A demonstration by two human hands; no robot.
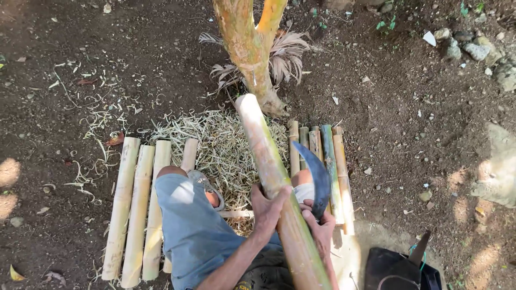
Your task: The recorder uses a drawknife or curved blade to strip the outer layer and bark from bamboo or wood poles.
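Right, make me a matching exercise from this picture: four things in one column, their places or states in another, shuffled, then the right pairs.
Things:
1. long bamboo pole
2. curved blade
3. pale bamboo pieces
4. shavings

Places or states:
A. lie side by side on the soil, at the picture's left
B. gripped by the left hand, pointing toward the tree trunk
C. heaped on the ground in front of the trunk
D. held in the right hand, tip up

Pairs: 1-B, 2-D, 3-A, 4-C
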